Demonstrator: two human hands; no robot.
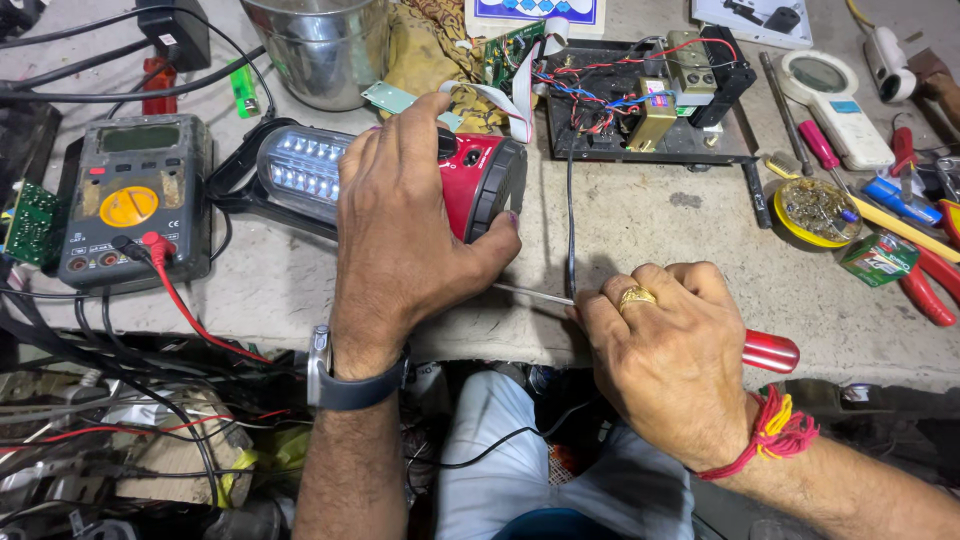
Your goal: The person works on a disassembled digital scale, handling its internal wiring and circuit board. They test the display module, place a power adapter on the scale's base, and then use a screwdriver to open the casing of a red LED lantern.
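A red rechargeable lantern (480, 185) with a clear panel of small white lights (300, 165) lies on its side on the grey workbench (640, 215). My left hand (405, 215) is clamped over its middle, thumb against the red end cap. My right hand (665, 345) grips a screwdriver with a red handle (772, 351). The thin metal shaft (530, 292) runs left, and its tip is hidden under my left thumb at the lantern's underside.
A multimeter (135, 200) with red and black leads sits at the left. A steel bucket (320, 50) stands behind the lantern. A circuit board with a transformer (650, 100), a magnifier (835, 90), a solder tin (815, 210) and red pliers (925, 285) fill the right.
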